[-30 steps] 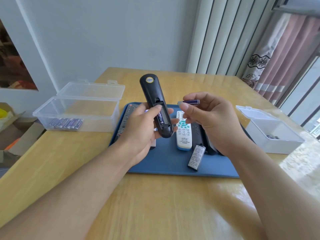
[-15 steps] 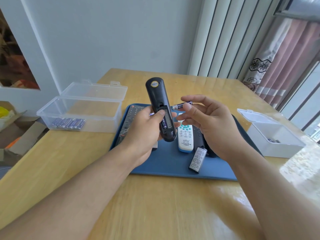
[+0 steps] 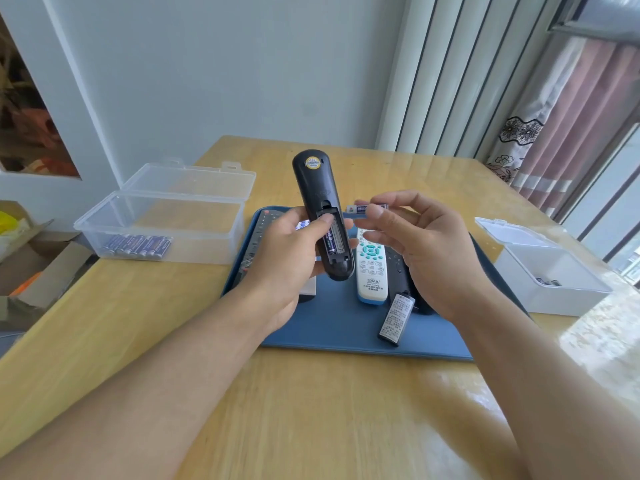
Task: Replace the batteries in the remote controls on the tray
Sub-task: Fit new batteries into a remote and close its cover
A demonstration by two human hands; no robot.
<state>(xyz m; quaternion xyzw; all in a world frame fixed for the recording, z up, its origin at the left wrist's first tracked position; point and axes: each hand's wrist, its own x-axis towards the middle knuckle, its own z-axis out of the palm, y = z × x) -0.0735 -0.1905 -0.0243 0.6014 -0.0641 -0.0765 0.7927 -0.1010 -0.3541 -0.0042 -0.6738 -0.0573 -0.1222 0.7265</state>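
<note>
Batteries (image 3: 138, 244) lie in the clear box (image 3: 162, 216) at left. The left hand (image 3: 287, 258) grips the black remote (image 3: 323, 216) above the blue tray (image 3: 332, 323), its open compartment showing one cell. Just right, the right hand (image 3: 426, 251) pinches a loose battery (image 3: 363, 209). A white remote (image 3: 370, 268) lies on the tray.

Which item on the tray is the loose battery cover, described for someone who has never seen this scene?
Start at the blue tray in the middle of the table. Near its front edge, just right of the white remote, lies the cover: a small flat black strip. Unlike the remotes, it has no buttons, only a pale printed label.
</note>
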